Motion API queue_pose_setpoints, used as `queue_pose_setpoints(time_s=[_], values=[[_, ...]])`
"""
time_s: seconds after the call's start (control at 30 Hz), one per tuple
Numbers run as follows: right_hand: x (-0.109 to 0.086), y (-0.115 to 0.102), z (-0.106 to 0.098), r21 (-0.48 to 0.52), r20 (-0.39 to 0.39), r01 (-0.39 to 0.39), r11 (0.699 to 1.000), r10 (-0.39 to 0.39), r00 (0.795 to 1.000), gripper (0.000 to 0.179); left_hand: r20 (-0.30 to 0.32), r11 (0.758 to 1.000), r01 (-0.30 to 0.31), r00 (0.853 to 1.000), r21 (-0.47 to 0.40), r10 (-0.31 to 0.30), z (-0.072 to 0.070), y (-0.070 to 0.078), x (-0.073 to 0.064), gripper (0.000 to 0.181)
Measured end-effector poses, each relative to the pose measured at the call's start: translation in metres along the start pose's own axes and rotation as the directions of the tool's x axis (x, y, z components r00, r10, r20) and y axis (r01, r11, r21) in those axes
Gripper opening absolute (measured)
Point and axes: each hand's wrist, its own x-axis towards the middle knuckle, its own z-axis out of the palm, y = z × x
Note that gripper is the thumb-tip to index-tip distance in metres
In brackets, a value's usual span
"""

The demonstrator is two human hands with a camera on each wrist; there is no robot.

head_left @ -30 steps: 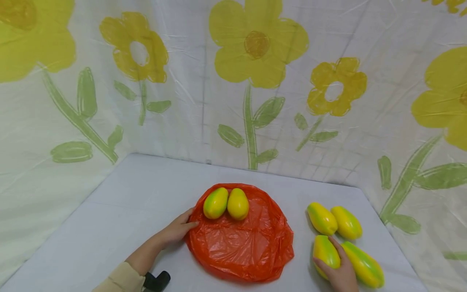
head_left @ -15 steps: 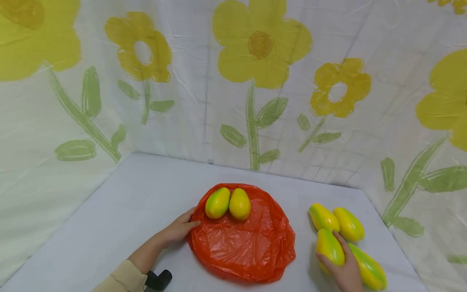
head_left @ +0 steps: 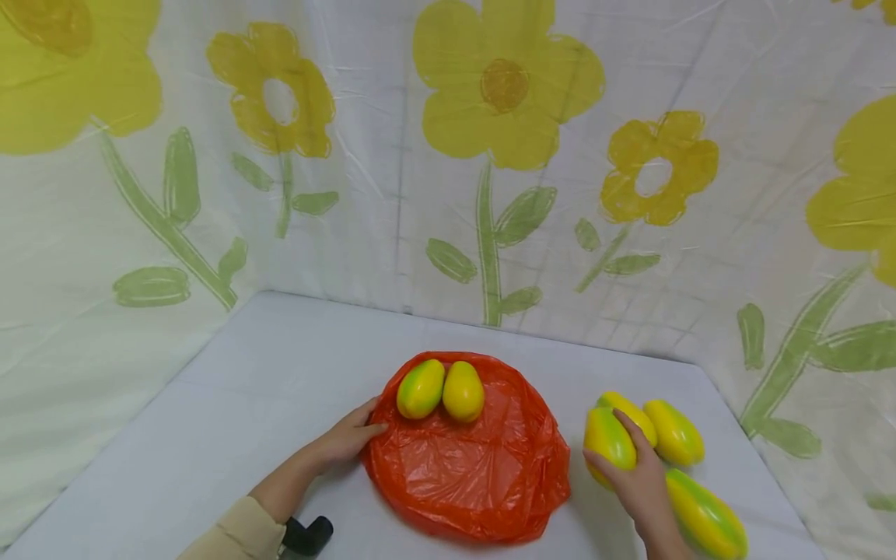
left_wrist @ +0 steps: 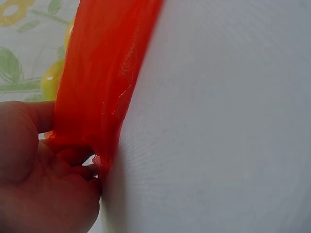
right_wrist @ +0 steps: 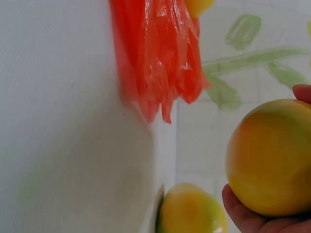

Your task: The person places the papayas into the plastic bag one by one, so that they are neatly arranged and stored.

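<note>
Red bag [head_left: 483, 482] is resting on the worktop [head_left: 280, 373], my left hand [head_left: 346, 439] pinching it; my right hand [head_left: 642, 476] is holding a fruit [head_left: 609, 435] aloft, and I'm judging its glossiness could let it slip.

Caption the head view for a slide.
Left hand grips a red bag holding two yellow-green fruits; right hand holds another fruit.

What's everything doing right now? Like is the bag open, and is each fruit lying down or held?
Bag: open, crinkly
Left bagged fruit: lying inside
Right bagged fruit: lying beside it
Held fruit: up off the table
Back left fruit: lying, partly hidden
Back right fruit: lying, loose
Nearest fruit: lying, loose
Left hand: gripping the bag's edge
Right hand: gripping the held fruit
Curtain: hanging, wrinkled
</note>
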Motion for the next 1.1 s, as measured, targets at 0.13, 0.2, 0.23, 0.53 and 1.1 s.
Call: queue_pose_setpoints(time_s=[0.13,0.2,0.23,0.53,1.1], values=[[0.004,-0.005,0.006,0.019,0.011,0.039,0.999,-0.040,0.999,0.091,0.005,1.000,0.000,1.000,-0.011,0.000,0.000,0.000,0.000,0.056],[0.006,-0.008,0.008,0.017,0.016,0.060,0.998,-0.060,0.998,0.090,0.002,1.000,0.005,1.000,-0.016,-0.005,0.000,0.000,-0.001,0.055],[0.008,-0.010,0.009,0.014,0.017,0.068,0.998,-0.069,0.997,0.090,0.001,1.000,0.008,1.000,-0.016,-0.008,0.001,0.001,-0.001,0.056],[0.019,-0.030,0.025,0.066,0.010,0.146,0.987,-0.147,0.989,0.082,0.001,1.000,0.013,1.000,-0.008,-0.013,0.001,0.003,-0.002,0.056],[0.046,-0.072,0.081,0.242,0.108,0.176,0.954,-0.206,0.973,0.073,0.024,1.000,-0.016,1.000,-0.010,0.016,-0.001,0.002,-0.003,0.056]])
